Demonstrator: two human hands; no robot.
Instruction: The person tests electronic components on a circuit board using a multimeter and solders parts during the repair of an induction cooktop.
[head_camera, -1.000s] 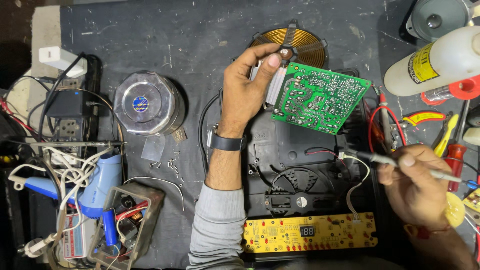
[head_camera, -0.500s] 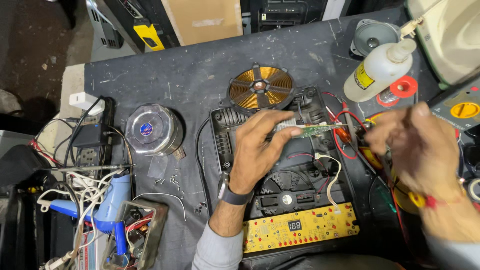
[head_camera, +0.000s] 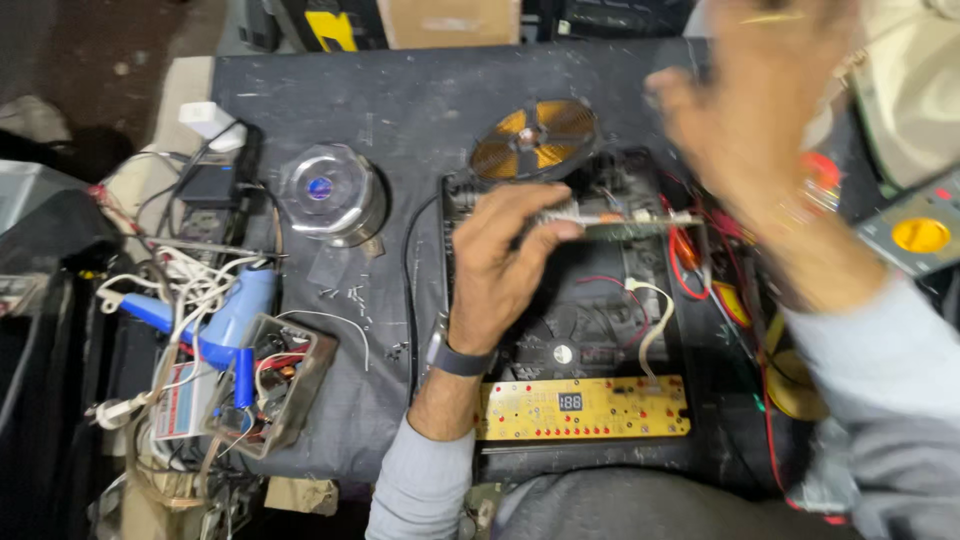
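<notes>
Dark workbench mat (head_camera: 400, 110) carries an opened induction cooker (head_camera: 560, 320); left hand (head_camera: 500, 260) pinches its green circuit board (head_camera: 640, 222) edge-on, while blurred right hand (head_camera: 760, 110) hovers, grip unreadable.

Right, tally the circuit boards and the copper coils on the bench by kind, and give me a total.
Green circuit board, held edge-on by the left hand: 1
Yellow control board: 1
Copper coil: 1
Total: 3
The right hand is raised and blurred.
</notes>
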